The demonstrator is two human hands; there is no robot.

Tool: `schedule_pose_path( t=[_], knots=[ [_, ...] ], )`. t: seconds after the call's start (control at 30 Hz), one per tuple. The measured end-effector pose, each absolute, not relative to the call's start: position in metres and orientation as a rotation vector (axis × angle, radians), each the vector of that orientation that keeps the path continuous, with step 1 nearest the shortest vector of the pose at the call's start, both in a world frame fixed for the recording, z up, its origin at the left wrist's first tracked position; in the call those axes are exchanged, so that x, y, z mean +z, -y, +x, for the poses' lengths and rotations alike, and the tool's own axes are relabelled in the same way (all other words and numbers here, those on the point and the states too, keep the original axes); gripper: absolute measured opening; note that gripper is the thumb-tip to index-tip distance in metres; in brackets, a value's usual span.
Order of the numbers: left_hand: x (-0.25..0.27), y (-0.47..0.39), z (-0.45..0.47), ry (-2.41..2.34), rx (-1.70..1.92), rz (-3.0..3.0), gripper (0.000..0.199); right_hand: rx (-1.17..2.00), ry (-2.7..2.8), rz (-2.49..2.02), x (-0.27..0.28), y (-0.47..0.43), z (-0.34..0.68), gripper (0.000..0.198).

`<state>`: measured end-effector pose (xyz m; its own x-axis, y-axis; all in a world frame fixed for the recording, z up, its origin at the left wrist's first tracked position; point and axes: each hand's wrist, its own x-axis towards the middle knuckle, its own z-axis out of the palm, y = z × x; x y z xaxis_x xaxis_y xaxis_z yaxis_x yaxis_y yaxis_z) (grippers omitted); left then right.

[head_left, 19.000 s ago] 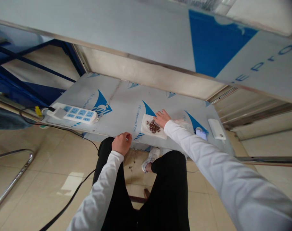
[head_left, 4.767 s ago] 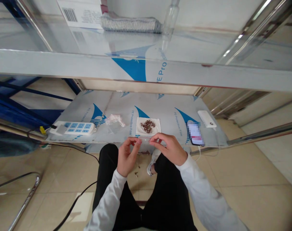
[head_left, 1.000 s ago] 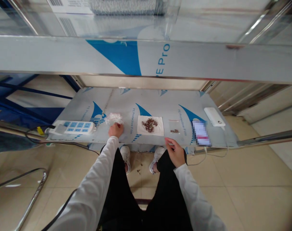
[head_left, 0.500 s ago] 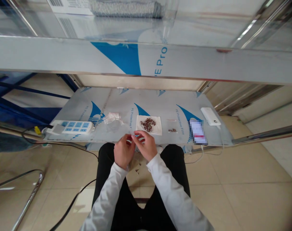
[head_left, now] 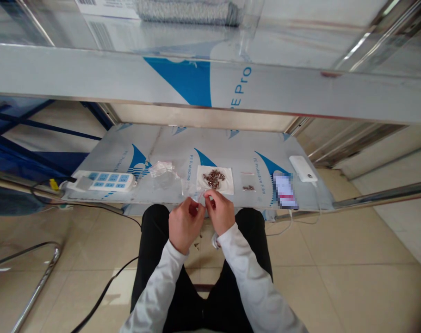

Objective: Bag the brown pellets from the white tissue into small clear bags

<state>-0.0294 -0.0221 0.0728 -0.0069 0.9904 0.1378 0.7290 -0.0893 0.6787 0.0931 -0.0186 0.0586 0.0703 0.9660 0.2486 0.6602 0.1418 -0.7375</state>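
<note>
Between my two hands is a small clear plastic bag (head_left: 199, 196) with a faint reddish line, just over the shelf's front edge. My left hand (head_left: 183, 225) is closed, its fingertips pinching the bag from the left. On the right, my right hand (head_left: 221, 213) pinches the bag's upper edge between thumb and finger. Right behind them, a heap of small metal screw-like pieces (head_left: 213, 178) rests on a white square sheet (head_left: 228, 186). Another clear bag (head_left: 248, 179), holding a few such pieces, lies flat to the right. A pile of empty clear bags (head_left: 164, 170) is on the left.
The film-covered metal shelf (head_left: 182, 138) carries a white power strip (head_left: 109, 181), a phone (head_left: 285, 190) and a white power bank (head_left: 303, 168) with a cable. An upper shelf (head_left: 92, 76) crosses above. Small pieces (head_left: 196, 246) lie on the floor between my legs.
Both hands have shifted slightly right. Their fingertips have drawn a little apart, and the clear bag between them shows more plainly. Things on the shelf have stayed put.
</note>
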Motion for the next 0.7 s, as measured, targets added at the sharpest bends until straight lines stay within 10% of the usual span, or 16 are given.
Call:
schedule_pose_path(
  t=[0.27,0.43,0.7],
  knots=[
    [0.08,0.025,-0.04,-1.375,0.782,2.262,0.006,0.674,1.816,-1.514,0.065,0.016,0.115,0.027],
    [0.074,0.015,-0.041,-1.179,0.768,2.442,0.081,0.715,1.985,-1.522,0.071,0.018,0.118,0.014],
    [0.038,0.009,-0.043,-1.307,0.738,2.134,0.025,0.833,1.741,-1.407,0.052,0.009,0.135,0.018]
  ],
)
